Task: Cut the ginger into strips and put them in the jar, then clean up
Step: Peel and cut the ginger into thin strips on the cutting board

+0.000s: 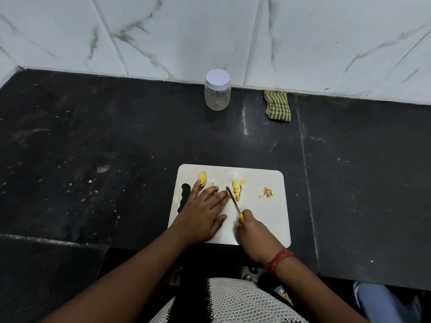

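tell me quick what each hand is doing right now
Left hand: open, fingers flat, pressing the ginger on the cutting board.
Right hand: gripping the knife.

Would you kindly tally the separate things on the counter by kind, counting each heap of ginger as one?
Jars: 1, jar with lid on
Cloths: 1, checked cloth
Cutting boards: 1
Knives: 1
Ginger heaps: 3
Total: 7

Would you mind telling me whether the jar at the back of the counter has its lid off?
No, the jar stands by the wall with its white lid on top, closing it.
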